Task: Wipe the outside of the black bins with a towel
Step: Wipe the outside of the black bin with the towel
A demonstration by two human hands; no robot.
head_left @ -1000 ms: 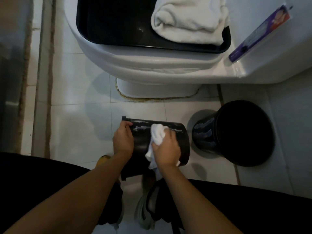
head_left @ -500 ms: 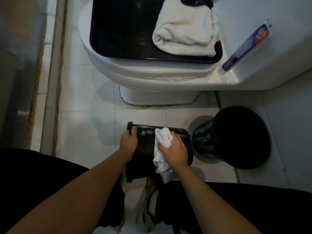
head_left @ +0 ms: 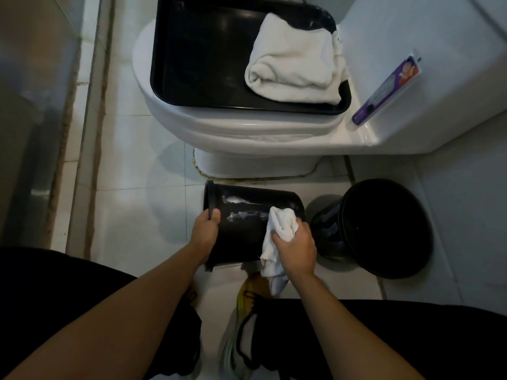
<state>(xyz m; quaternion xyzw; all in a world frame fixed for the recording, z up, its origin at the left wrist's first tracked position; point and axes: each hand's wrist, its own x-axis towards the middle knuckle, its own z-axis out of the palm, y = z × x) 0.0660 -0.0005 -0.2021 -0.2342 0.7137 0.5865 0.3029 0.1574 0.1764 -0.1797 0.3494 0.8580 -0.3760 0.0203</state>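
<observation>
A small black bin is held on its side above the floor, its open rim to the left. My left hand grips that rim. My right hand is closed on a small white towel pressed against the bin's right end, with the towel's tail hanging down. Wet streaks shine on the bin's upper wall. A second, larger black bin stands upright on the floor just to the right.
A white toilet stands directly ahead, with a black tray on its lid holding a folded white towel. A purple tube leans by the tank. A glass partition runs along the left. My shoes are below the bin.
My right hand and the towel have slid from the middle of the bin's wall to its right end. The camera view has shifted, showing more of the toilet lid.
</observation>
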